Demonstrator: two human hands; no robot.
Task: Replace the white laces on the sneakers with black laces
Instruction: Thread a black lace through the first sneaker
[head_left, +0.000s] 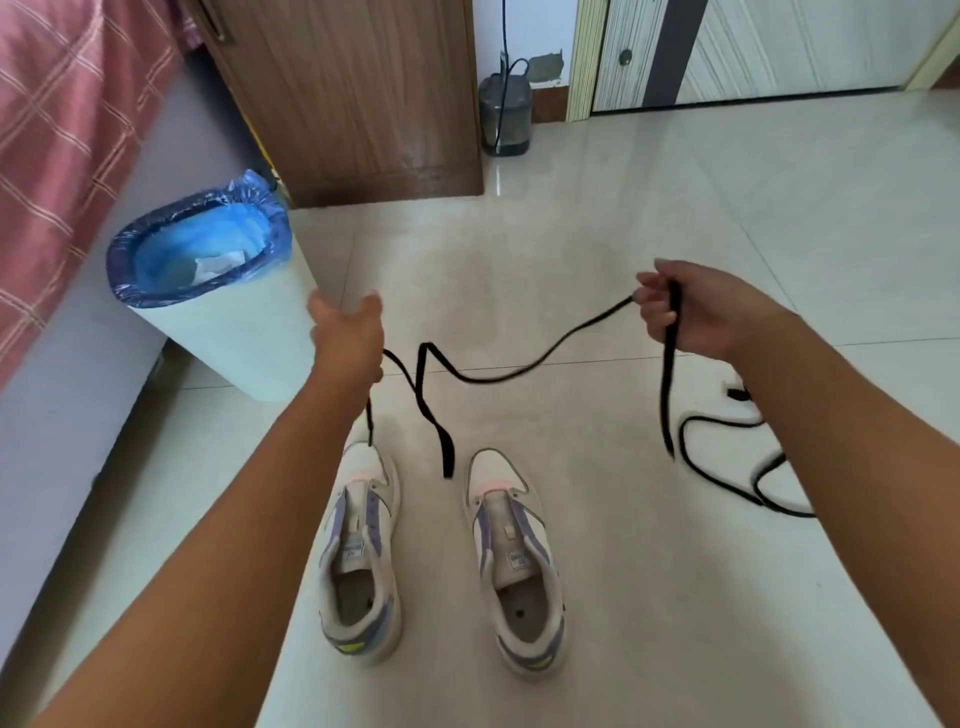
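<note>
A black lace (498, 375) sags in the air between both hands above two unlaced white sneakers: the left sneaker (359, 551) at 6 o'clock and the right sneaker (514, 556) just beside it toward 5. The right hand (701, 312), at 3 o'clock, pinches the lace, one end dangling below its grip. The left hand (349, 338), at 9 o'clock, has the lace running under it; how its grip stands I cannot tell. A second black lace (737, 462) lies looped on the floor (649, 208) at 4 o'clock. A blue-lined waste bin (218, 291) stands at 10
</note>
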